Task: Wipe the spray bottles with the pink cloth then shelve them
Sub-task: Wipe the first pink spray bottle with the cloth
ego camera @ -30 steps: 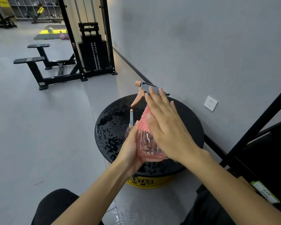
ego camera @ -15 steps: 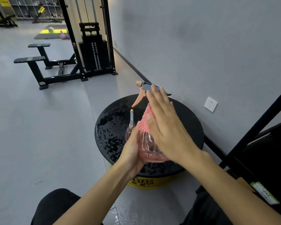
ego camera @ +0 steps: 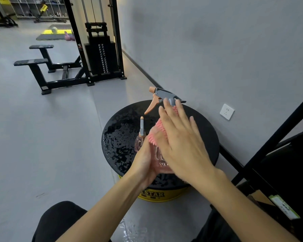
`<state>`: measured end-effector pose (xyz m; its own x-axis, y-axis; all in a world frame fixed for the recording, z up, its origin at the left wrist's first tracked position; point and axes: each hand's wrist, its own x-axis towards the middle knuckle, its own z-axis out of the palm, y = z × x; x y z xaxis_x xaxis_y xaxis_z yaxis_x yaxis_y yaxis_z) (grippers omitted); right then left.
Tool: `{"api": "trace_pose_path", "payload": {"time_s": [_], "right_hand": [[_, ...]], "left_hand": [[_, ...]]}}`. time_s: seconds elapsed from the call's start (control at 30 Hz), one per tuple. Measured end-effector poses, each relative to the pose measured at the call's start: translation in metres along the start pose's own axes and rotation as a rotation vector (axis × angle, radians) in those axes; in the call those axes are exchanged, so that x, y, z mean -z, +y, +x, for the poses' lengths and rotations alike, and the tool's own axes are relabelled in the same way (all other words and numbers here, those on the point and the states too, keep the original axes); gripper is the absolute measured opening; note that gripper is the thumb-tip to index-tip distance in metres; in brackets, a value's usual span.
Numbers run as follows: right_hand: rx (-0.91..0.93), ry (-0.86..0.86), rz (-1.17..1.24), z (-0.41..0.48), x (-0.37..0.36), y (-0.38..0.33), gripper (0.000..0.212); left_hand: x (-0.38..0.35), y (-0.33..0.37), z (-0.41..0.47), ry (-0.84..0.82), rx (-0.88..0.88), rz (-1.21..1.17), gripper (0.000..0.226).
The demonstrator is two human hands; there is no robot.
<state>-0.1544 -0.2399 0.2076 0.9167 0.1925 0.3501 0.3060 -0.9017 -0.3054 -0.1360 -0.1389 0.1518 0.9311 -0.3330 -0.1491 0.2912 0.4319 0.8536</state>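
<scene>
A clear pink spray bottle (ego camera: pixel 159 158) with a grey and orange trigger head (ego camera: pixel 162 96) is held over a round black stool top (ego camera: pixel 205 137). My left hand (ego camera: pixel 143 159) grips its body from below. My right hand (ego camera: pixel 180 140) lies flat with straight fingers on the pink cloth (ego camera: pixel 156 131), pressing it against the bottle's upper side. A second spray bottle (ego camera: pixel 141 135) stands on the stool just left of my hands, its nozzle pointing up; my left hand hides most of it.
The stool top is wet and has a yellow base (ego camera: pixel 157 195). A black shelf frame (ego camera: pixel 276 137) rises at the right, beside the grey wall with a socket (ego camera: pixel 226 111). A black weight machine (ego camera: pixel 98 49) stands behind. Water lies on the floor (ego camera: pixel 129 229).
My right hand and the cloth have slid up along the bottle toward the trigger head. The bottle sits slightly higher and more upright in my left hand.
</scene>
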Motion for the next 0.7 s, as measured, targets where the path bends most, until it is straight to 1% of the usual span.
{"api": "trace_pose_path", "payload": {"time_s": [0.07,0.13,0.23,0.3,0.37,0.47,0.6,0.7], "right_hand": [[0.012,-0.019,-0.018,-0.008,-0.005,-0.004,0.076],[0.037,0.007,-0.008,-0.019,-0.017,-0.005,0.072],[0.038,0.124,0.104,-0.023,-0.030,0.000,0.060],[0.053,0.186,0.193,-0.018,-0.030,0.003,0.055],[0.087,0.217,0.256,-0.011,-0.026,0.004,0.053],[0.136,0.261,0.319,0.002,-0.017,0.004,0.049],[0.163,0.287,0.266,0.030,0.000,0.008,0.054],[0.176,0.212,0.127,0.049,0.012,0.011,0.058]], "left_hand": [[0.003,-0.002,0.003,0.047,0.010,-0.083,0.047],[0.007,-0.002,0.005,0.085,0.043,-0.136,0.049],[0.006,-0.002,0.001,0.076,0.047,-0.066,0.045],[0.004,-0.002,-0.001,0.041,0.040,-0.033,0.043],[0.002,0.001,-0.002,0.021,0.034,-0.010,0.042],[0.002,0.002,-0.001,0.044,0.034,-0.004,0.042],[-0.002,-0.003,-0.005,0.017,0.086,0.018,0.045],[-0.005,-0.003,-0.007,0.015,0.101,0.027,0.048]]}}
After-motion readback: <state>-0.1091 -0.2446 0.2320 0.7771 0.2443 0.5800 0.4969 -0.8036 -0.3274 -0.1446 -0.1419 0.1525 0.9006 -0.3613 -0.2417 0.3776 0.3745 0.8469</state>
